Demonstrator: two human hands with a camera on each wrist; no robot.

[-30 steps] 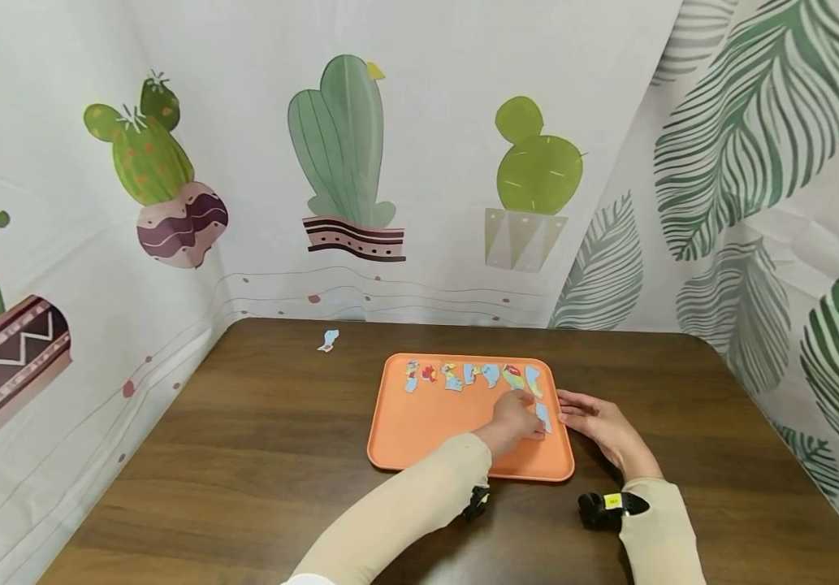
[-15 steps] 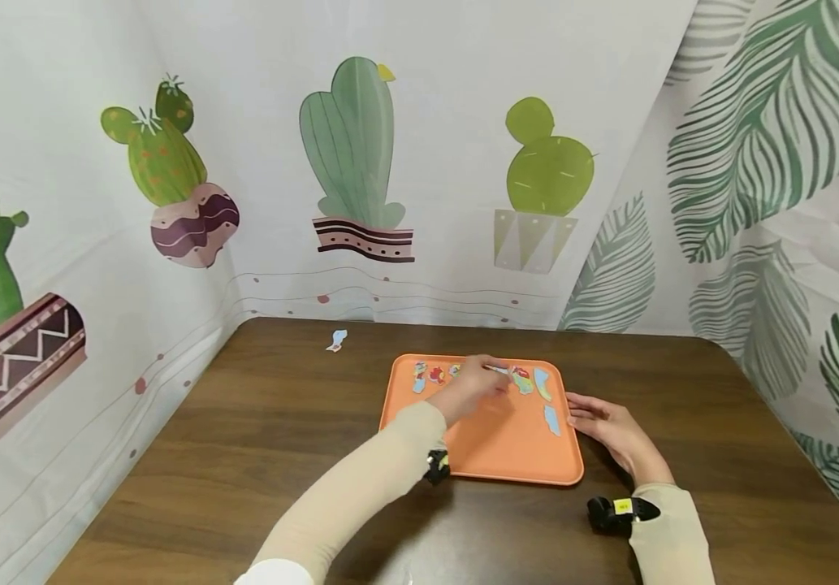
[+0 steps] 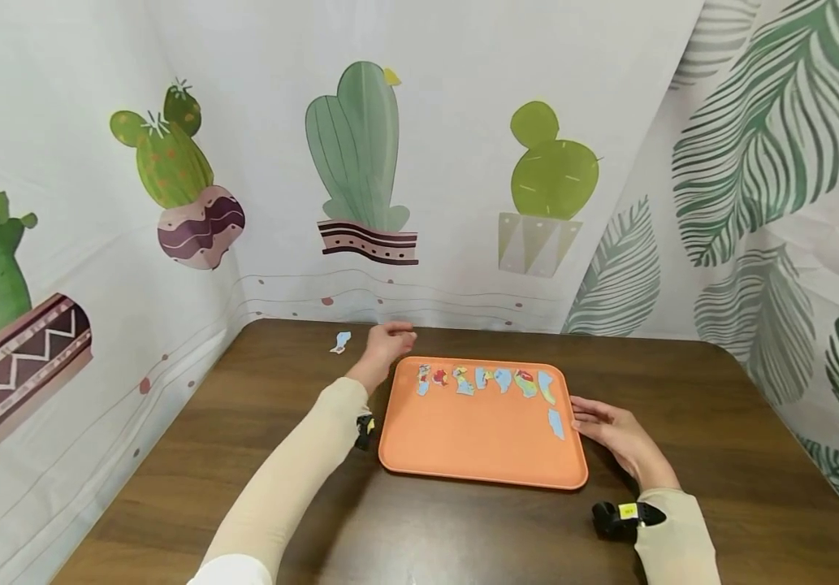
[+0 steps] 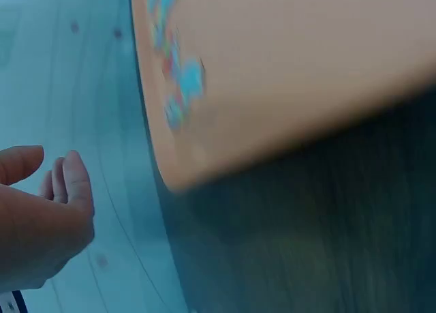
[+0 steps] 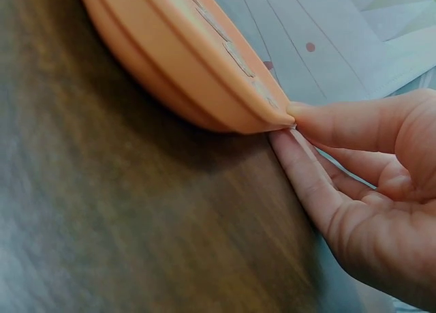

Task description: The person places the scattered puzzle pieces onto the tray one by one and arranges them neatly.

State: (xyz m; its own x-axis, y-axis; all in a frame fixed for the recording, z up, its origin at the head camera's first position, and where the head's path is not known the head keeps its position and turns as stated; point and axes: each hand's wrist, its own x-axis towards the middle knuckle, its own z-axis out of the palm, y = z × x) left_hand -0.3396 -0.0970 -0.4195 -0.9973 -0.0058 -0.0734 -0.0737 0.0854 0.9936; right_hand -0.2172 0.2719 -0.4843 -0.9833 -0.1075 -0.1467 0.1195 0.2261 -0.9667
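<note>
An orange tray lies on the table with a row of several small cut-out puzzle-like pieces along its far edge. One light-blue piece sits apart near the tray's right side. My left hand is over the table just off the tray's back-left corner; in the left wrist view its fingers are relaxed, with nothing between them. At the tray's right rim, my right hand pinches the edge between thumb and fingers. Left of my left hand, a loose blue-and-white piece lies on the table.
The brown wooden table ends at a fabric backdrop printed with cacti and leaves. A black wrist camera is strapped to the right forearm, another to the left.
My left hand has moved from the tray's right part, across it, to beyond its back-left corner. My right hand has stayed at the tray's right rim. The view has shifted slightly.
</note>
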